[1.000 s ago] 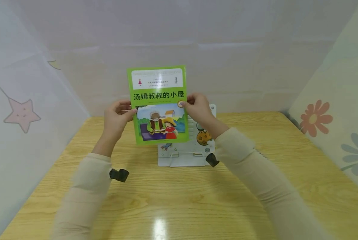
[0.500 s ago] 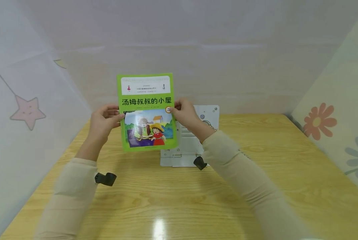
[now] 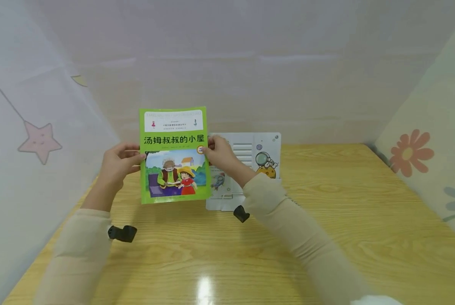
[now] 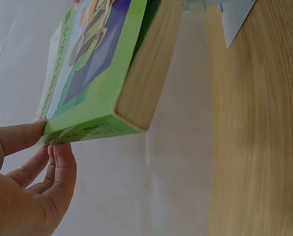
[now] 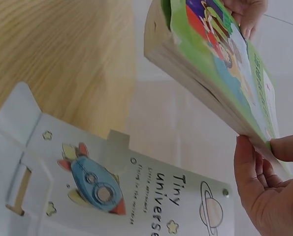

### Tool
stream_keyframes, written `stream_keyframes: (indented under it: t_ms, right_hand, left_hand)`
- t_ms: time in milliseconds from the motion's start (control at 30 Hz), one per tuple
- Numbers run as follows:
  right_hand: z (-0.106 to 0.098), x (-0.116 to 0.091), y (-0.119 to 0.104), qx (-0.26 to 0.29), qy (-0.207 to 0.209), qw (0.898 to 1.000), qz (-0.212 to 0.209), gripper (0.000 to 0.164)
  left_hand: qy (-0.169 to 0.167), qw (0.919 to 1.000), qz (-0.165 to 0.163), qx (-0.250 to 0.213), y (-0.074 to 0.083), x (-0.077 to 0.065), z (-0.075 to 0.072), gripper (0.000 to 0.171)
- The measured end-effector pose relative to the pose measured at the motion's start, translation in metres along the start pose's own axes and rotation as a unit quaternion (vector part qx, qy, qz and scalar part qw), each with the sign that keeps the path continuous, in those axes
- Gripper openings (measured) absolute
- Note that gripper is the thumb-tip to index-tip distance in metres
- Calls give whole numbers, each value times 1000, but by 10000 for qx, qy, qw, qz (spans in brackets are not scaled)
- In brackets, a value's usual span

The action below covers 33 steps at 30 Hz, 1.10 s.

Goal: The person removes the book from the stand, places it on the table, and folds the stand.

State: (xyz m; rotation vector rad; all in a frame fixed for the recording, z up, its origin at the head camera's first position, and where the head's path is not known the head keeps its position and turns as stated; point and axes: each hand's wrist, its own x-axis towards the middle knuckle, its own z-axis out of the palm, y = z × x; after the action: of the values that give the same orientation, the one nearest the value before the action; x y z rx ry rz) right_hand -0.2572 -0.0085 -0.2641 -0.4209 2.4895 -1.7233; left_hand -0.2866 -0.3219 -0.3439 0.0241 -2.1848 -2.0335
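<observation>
Left hand and right hand pinch green book, shifted left and lower, uncovering more white stand, apparently without contact.

"What's the right hand doing at four o'clock?"
"Pinching the green book by its page edge."
"And one o'clock?"
"The left hand, touching the book's far side."
"Seven?"
"A white stand printed with a blue rocket. Wooden worktop at ten."
</observation>
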Motion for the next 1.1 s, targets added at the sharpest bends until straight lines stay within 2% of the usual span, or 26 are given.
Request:
stream_keyframes:
  t_ms: [33,100,167,267,367,400,467,600,767,867,1000,1100]
  right_hand:
    - [2,0,1,28,-49,10000,2,19]
    - [6,0,2,49,-139,9999,-16,21]
    - [11,-1,3,7,-208,9998,-19,24]
    - [18,-2,7,-17,-302,9995,40,26]
    - [25,-3,11,65,-396,9991,152,27]
    - [27,-4,12,120,-435,9988,188,27]
    - [30,-5,16,167,-490,9984,247,27]
    - [38,-5,21,226,-560,9976,349,26]
    - [50,-4,27,379,-637,9959,527,26]
    - [55,-4,29,564,-724,9940,588,25]
    - [59,-4,33,705,-834,9922,599,24]
    - [63,-3,37,739,-907,9909,662,26]
  left_hand:
    - [-19,10000,-11,-19,5,-6,1,36]
    - [11,9999,-15,104,4,-11,-1,39]
    - [-2,9999,-76,77,12,-23,2,36]
    - [95,9994,-180,267,1,-24,-6,39]
    - [244,9980,-273,508,-21,-20,-17,45]
    - [352,9964,-273,722,-37,-12,-25,50]
    - [459,9949,-284,848,-51,-8,-29,55]
    - [513,9938,-289,947,-64,-11,-33,58]
    - [514,9922,-440,1046,-52,-31,-31,56]
    - [224,9924,-629,1038,-33,-48,-26,53]
    - [-65,9909,-908,997,-1,-72,-11,50]
    - [-118,9888,-1021,1083,13,-84,-2,52]
